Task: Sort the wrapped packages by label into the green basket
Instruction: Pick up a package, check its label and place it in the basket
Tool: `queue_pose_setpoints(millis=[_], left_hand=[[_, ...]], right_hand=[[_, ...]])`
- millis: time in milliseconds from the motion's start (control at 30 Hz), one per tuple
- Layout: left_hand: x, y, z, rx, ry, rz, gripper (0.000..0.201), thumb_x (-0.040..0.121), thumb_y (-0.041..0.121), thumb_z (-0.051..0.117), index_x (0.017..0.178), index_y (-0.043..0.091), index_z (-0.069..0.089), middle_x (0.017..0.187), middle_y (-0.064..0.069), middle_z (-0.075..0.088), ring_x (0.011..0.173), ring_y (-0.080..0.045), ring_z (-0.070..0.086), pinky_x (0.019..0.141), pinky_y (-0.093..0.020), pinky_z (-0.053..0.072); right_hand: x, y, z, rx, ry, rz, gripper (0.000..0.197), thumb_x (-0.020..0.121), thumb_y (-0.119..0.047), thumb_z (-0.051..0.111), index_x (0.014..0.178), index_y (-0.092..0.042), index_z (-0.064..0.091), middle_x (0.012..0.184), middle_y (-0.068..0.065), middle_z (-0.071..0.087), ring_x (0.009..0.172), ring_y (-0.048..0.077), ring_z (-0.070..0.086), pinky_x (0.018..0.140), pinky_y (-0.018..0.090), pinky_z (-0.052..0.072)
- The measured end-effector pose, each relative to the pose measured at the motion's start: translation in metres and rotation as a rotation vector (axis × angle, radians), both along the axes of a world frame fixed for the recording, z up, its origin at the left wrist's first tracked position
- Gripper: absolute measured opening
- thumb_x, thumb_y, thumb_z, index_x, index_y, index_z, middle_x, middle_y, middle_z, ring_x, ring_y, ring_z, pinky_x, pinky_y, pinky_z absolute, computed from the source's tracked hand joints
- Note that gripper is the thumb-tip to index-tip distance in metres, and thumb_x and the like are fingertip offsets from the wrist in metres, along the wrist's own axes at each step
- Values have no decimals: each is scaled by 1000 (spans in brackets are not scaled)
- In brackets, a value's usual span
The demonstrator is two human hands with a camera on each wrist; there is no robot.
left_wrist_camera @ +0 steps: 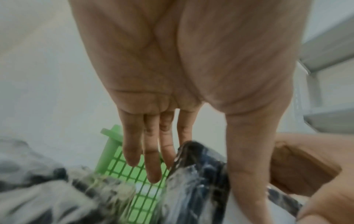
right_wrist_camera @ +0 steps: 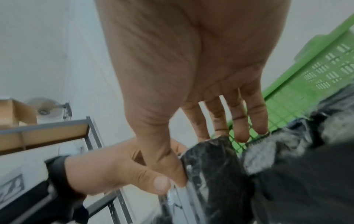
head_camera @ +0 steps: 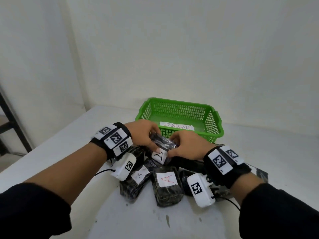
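A black wrapped package with a white label marked "A" is held above the pile between both hands. My left hand pinches its left end, thumb on the near side and fingers behind. My right hand pinches its right end the same way. In the left wrist view the package lies against my thumb. The right wrist view shows the package under my thumb. The green basket stands just behind, holding only a paper slip reading "ABNORMAL".
More black packages lie on the white table below my hands, one with a black "A" and one with a red "A". Others are partly hidden under my right wrist. A metal shelf stands at the left, off the table.
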State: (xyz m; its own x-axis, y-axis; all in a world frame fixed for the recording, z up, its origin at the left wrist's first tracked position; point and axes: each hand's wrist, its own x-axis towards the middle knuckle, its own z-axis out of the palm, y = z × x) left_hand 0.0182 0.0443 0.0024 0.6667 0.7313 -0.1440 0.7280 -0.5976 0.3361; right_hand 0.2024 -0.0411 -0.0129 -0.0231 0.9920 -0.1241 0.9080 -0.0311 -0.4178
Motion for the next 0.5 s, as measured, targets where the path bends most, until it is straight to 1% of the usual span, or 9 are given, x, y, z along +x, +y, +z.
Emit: queue_pose_setpoints(millis=[33, 67, 167, 200, 267, 333, 400, 433, 500], left_hand=[[-4, -1, 5, -16, -62, 6, 58, 70, 46, 86, 118, 27, 60, 103, 14, 63, 97, -10, 63, 83, -23, 49], [-7, -2, 11, -36, -128, 21, 58, 70, 48, 86, 117, 27, 60, 104, 15, 64, 97, -9, 63, 86, -24, 49], [-15, -5, 22, -116, -394, 82, 74, 57, 65, 82, 117, 26, 62, 112, 11, 70, 101, -9, 68, 102, -37, 50], [-16, -7, 23, -137, -483, 105, 79, 54, 69, 78, 118, 27, 63, 115, 10, 71, 104, -9, 68, 104, -39, 49], [-13, -16, 21, -163, -640, 148, 79, 54, 72, 77, 120, 30, 64, 118, 9, 70, 109, -9, 67, 104, -40, 50], [-7, -29, 14, -211, -778, 174, 72, 62, 65, 83, 121, 30, 65, 118, 9, 71, 106, -8, 69, 96, -33, 54], [2, -40, 3, -320, -888, 162, 63, 68, 46, 84, 124, 24, 64, 119, 4, 73, 104, -9, 71, 92, -27, 56], [6, -44, -4, -383, -940, 148, 59, 71, 38, 84, 124, 21, 66, 119, 1, 74, 106, -13, 72, 96, -32, 56], [15, -50, -15, -488, -1053, 161, 49, 74, 27, 85, 120, 15, 70, 115, -4, 76, 109, -22, 72, 102, -44, 53]], right_hand=[[5, -2, 5, 36, 64, 6, 53, 81, -38, 83, 127, -21, 65, 108, -6, 70, 90, 11, 68, 71, 22, 51], [9, -4, 11, 80, 142, 5, 52, 82, -36, 83, 129, -21, 65, 111, -6, 69, 93, 11, 69, 75, 22, 53], [21, -9, 22, 182, 417, -27, 55, 82, -40, 85, 132, -28, 64, 120, -10, 69, 103, 8, 70, 96, 30, 54], [23, -12, 25, 196, 494, -37, 51, 82, -42, 84, 128, -31, 65, 120, -12, 70, 105, 5, 69, 100, 31, 53], [24, -19, 27, 211, 635, -36, 30, 84, -38, 83, 109, -38, 66, 112, -18, 74, 100, -4, 70, 97, 25, 54], [23, -23, 24, 261, 750, -54, 18, 86, -30, 82, 99, -34, 69, 100, -20, 79, 93, -7, 72, 91, 22, 58], [26, -25, 16, 309, 822, -68, 21, 87, -29, 81, 106, -22, 75, 105, -12, 81, 100, 5, 76, 94, 29, 58], [29, -25, 12, 319, 856, -80, 25, 88, -28, 81, 109, -16, 76, 106, -7, 81, 100, 8, 76, 93, 29, 57], [33, -28, 10, 316, 913, -105, 26, 90, -25, 79, 110, -9, 76, 90, -8, 81, 80, 2, 75, 76, 18, 55]])
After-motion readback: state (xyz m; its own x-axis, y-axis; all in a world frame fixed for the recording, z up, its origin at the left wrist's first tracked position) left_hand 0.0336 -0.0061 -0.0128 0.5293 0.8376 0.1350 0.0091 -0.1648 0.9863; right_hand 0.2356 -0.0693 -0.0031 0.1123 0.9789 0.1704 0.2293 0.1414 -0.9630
